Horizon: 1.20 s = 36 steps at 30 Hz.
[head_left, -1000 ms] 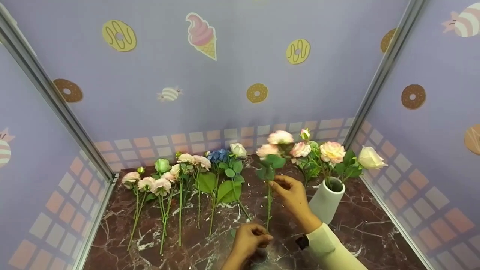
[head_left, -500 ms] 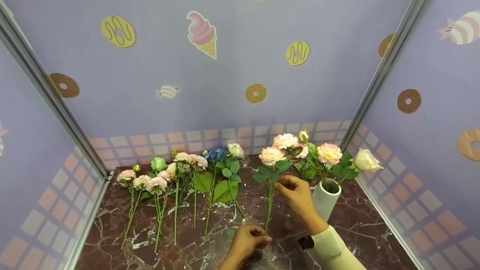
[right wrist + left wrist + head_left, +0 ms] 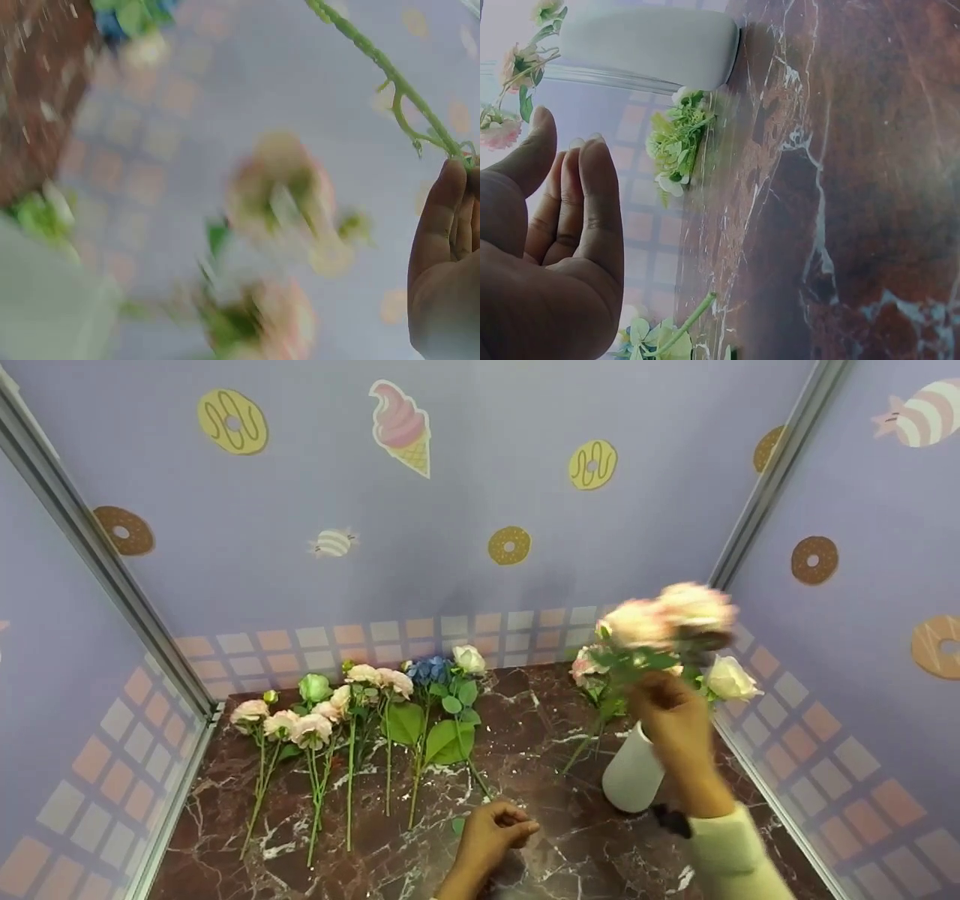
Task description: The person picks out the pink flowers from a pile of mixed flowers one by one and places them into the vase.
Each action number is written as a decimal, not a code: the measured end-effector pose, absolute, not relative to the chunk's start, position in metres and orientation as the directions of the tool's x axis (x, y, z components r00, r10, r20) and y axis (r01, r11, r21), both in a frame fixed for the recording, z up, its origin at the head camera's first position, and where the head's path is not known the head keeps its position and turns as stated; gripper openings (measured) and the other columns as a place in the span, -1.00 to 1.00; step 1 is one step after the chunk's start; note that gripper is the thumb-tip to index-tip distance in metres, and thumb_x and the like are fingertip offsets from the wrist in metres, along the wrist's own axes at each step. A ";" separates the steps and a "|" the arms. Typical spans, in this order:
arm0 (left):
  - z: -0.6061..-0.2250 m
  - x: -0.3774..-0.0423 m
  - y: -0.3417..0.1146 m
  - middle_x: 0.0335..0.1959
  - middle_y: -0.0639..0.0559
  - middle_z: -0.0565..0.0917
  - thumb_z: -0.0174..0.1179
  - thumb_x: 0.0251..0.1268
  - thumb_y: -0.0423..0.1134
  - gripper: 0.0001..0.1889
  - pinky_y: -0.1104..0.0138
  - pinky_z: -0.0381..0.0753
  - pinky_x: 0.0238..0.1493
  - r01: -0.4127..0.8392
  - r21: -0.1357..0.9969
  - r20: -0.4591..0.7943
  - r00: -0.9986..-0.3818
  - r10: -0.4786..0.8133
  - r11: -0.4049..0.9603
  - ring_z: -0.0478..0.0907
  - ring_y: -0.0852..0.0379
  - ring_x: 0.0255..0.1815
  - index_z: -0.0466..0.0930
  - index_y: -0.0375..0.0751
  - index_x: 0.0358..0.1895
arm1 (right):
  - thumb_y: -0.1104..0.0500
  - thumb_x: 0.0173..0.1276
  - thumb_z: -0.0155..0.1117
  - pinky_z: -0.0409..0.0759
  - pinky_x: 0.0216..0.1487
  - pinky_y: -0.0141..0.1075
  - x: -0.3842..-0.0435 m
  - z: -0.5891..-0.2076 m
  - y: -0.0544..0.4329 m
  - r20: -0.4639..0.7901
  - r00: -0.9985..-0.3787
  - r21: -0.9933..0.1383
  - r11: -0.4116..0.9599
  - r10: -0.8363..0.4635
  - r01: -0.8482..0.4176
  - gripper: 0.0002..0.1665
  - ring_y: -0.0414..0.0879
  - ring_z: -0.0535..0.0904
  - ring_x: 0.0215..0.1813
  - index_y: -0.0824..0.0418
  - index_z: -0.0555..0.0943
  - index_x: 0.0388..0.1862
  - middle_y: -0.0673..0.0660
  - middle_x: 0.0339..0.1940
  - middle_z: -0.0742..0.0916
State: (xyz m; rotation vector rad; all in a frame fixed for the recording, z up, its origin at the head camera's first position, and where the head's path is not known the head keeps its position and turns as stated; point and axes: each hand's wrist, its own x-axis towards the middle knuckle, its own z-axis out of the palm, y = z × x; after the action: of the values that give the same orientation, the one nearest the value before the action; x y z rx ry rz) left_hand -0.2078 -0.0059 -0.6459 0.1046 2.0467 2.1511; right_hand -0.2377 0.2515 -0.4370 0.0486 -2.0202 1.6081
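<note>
Flower (image 3: 667, 615): two pink-and-cream heads, blurred, right side of the head view at mid-height; raised off the marbled table (image 3: 536, 727).
Right hand (image 3: 679, 727): thumb and fingers pinched on the stem (image 3: 390, 71), below the heads.
Stem line: in the right wrist view it runs from the fingertips at the right edge to the upper left and out past the top; its end is not seen there.
Vase (image 3: 630, 784): white, standing on the table, lower right of the head view; the hand hides much of its mouth.
Key relation: heads and hand already overlap the vase top from where I stand, but the stem's long axis looks aslant to the mouth. Faint green line left of the vase is probably its tail; I would call that tilt the thing to watch.
Nearer hand: right, clearly.
Left hand (image 3: 491, 836): bottom centre, well apart from the right hand and left of the vase; fingers loosely bent, gap to the thumb, nothing held.
White rose (image 3: 731, 679): right of the held flower; its lower stem hidden.
Laid-out row (image 3: 311, 730): pink, green, blue and white blooms, left to centre.
</note>
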 end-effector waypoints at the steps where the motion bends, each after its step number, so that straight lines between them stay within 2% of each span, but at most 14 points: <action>1: -0.647 -0.208 -0.006 -0.44 -0.01 0.83 0.63 0.26 -0.44 -0.79 0.48 0.79 -0.33 -0.072 0.997 -0.064 -0.983 0.171 -0.040 0.73 0.29 -0.46 0.77 -0.51 -0.25 | 0.36 0.49 0.55 0.68 -0.33 -0.44 -0.235 -0.430 0.260 0.466 -0.818 -0.875 0.315 0.337 -0.368 -0.93 -0.28 0.69 -0.41 0.39 0.82 -0.14 -0.19 -0.44 0.84; 3: -0.648 -0.207 -0.006 -0.44 -0.03 0.83 0.63 0.27 -0.43 -0.78 0.49 0.78 -0.33 -0.065 0.997 -0.058 -0.983 0.172 -0.035 0.72 0.28 -0.47 0.77 -0.51 -0.25 | 0.34 0.50 0.56 0.60 -0.41 -0.47 -0.232 -0.416 0.277 0.542 -0.741 -0.828 0.403 0.397 -0.389 -0.93 -0.31 0.64 -0.47 0.36 0.83 -0.16 -0.24 -0.48 0.81; 8: -0.648 -0.208 -0.007 -0.43 -0.08 0.85 0.62 0.31 -0.40 -0.78 0.49 0.77 -0.34 -0.049 0.999 -0.047 -0.984 0.172 -0.008 0.71 0.29 -0.48 0.76 -0.49 -0.26 | 0.37 0.50 0.55 0.58 -0.39 -0.60 -0.227 -0.392 0.310 0.639 -0.561 -0.759 0.550 0.526 -0.348 -0.97 -0.47 0.61 -0.48 0.34 0.82 -0.18 -0.50 -0.48 0.73; 11: -0.648 -0.209 -0.008 -0.42 -0.06 0.85 0.62 0.32 -0.40 -0.78 0.49 0.77 -0.33 -0.047 0.999 -0.045 -0.984 0.174 -0.005 0.71 0.30 -0.48 0.77 -0.49 -0.26 | 0.36 0.51 0.53 0.61 -0.28 -0.65 -0.227 -0.389 0.319 0.634 -0.513 -0.766 0.562 0.579 -0.313 -0.96 -0.55 0.64 -0.41 0.36 0.82 -0.17 -0.59 -0.45 0.71; 13: -0.648 -0.209 -0.008 -0.43 -0.06 0.85 0.62 0.32 -0.39 -0.78 0.48 0.78 -0.33 -0.050 0.999 -0.048 -0.984 0.172 -0.007 0.71 0.30 -0.47 0.77 -0.49 -0.25 | 0.34 0.51 0.54 0.62 -0.23 -0.68 -0.227 -0.391 0.322 0.647 -0.497 -0.752 0.591 0.579 -0.291 -0.92 -0.60 0.64 -0.37 0.38 0.83 -0.14 -0.52 -0.40 0.74; 16: -0.649 -0.208 -0.009 -0.43 -0.06 0.84 0.61 0.34 -0.40 -0.81 0.48 0.79 -0.34 -0.044 0.999 -0.043 -0.986 0.163 0.002 0.73 0.29 -0.47 0.79 -0.47 -0.25 | 0.28 0.54 0.55 0.57 -0.22 -0.77 -0.228 -0.399 0.324 0.677 -0.498 -0.710 0.659 0.543 -0.247 -0.86 -0.71 0.58 -0.37 0.40 0.86 -0.12 -0.10 -0.33 0.91; 20: -0.650 -0.207 -0.009 -0.42 -0.06 0.86 0.62 0.35 -0.38 -0.82 0.48 0.79 -0.33 -0.044 0.999 -0.046 -0.988 0.146 0.017 0.74 0.28 -0.46 0.81 -0.43 -0.25 | 0.26 0.55 0.55 0.44 -0.26 -0.87 -0.235 -0.418 0.328 0.726 -0.519 -0.625 0.748 0.452 -0.224 -0.83 -0.86 0.45 -0.39 0.40 0.87 -0.16 0.40 -0.23 0.92; 23: -0.650 -0.206 -0.009 -0.40 -0.06 0.87 0.63 0.32 -0.40 -0.82 0.47 0.80 -0.32 -0.058 0.998 -0.059 -0.988 0.139 0.015 0.74 0.28 -0.45 0.81 -0.43 -0.25 | 0.30 0.52 0.51 0.38 -0.30 -0.86 -0.241 -0.436 0.330 0.733 -0.540 -0.594 0.776 0.413 -0.213 -0.84 -0.88 0.39 -0.38 0.43 0.86 -0.19 0.42 -0.30 0.91; 24: -0.651 -0.205 -0.009 -0.39 -0.06 0.87 0.63 0.31 -0.41 -0.82 0.46 0.80 -0.32 -0.062 0.998 -0.064 -0.988 0.139 0.014 0.75 0.28 -0.44 0.80 -0.43 -0.25 | 0.30 0.51 0.49 0.34 -0.29 -0.84 -0.241 -0.442 0.329 0.728 -0.547 -0.593 0.781 0.414 -0.198 -0.84 -0.77 0.51 -0.40 0.42 0.87 -0.19 0.41 -0.32 0.91; 27: -0.653 -0.203 -0.010 -0.36 -0.09 0.88 0.64 0.28 -0.43 -0.83 0.46 0.81 -0.30 -0.071 0.997 -0.072 -0.988 0.139 0.013 0.75 0.27 -0.42 0.81 -0.44 -0.23 | 0.28 0.50 0.48 0.31 -0.26 -0.78 -0.239 -0.452 0.330 0.736 -0.526 -0.581 0.796 0.426 -0.169 -0.83 -0.82 0.47 -0.38 0.40 0.85 -0.23 0.39 -0.35 0.90; 30: -0.655 -0.202 -0.011 -0.37 -0.09 0.88 0.64 0.27 -0.44 -0.83 0.46 0.82 -0.30 -0.069 0.997 -0.071 -0.988 0.139 0.024 0.75 0.27 -0.41 0.81 -0.43 -0.23 | 0.27 0.51 0.49 0.36 -0.19 -0.84 -0.233 -0.446 0.329 0.762 -0.479 -0.579 0.789 0.436 -0.204 -0.83 -0.84 0.51 -0.33 0.40 0.86 -0.23 0.40 -0.33 0.90; 31: -0.656 -0.202 -0.012 -0.37 -0.09 0.88 0.64 0.27 -0.44 -0.83 0.47 0.81 -0.30 -0.071 0.997 -0.073 -0.988 0.138 0.024 0.75 0.27 -0.41 0.81 -0.43 -0.23 | 0.28 0.51 0.49 0.38 -0.18 -0.86 -0.232 -0.442 0.328 0.771 -0.462 -0.580 0.782 0.438 -0.227 -0.83 -0.94 0.41 -0.30 0.40 0.86 -0.24 0.40 -0.33 0.90; 32: -0.656 -0.203 -0.012 -0.37 -0.09 0.88 0.63 0.27 -0.44 -0.84 0.47 0.81 -0.31 -0.068 0.997 -0.071 -0.988 0.139 0.026 0.75 0.27 -0.42 0.82 -0.43 -0.23 | 0.28 0.51 0.50 0.40 -0.17 -0.86 -0.230 -0.438 0.327 0.775 -0.453 -0.583 0.775 0.440 -0.244 -0.84 -0.93 0.44 -0.30 0.39 0.88 -0.24 0.40 -0.32 0.91; 36: -0.653 -0.205 -0.012 -0.38 -0.10 0.87 0.63 0.27 -0.44 -0.83 0.49 0.79 -0.32 -0.060 0.998 -0.063 -0.988 0.138 0.026 0.74 0.29 -0.43 0.81 -0.45 -0.23 | 0.28 0.52 0.50 0.48 -0.15 -0.86 -0.228 -0.425 0.323 0.755 -0.466 -0.621 0.732 0.462 -0.280 -0.83 -0.87 0.53 -0.30 0.41 0.89 -0.21 0.43 -0.29 0.91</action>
State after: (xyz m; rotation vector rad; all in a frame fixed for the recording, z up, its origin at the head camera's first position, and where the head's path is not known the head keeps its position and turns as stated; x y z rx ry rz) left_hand -0.2052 -0.0116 -0.6535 0.0823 2.1438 2.0969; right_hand -0.2276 0.3233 -0.4252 -0.1410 -1.8662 0.8686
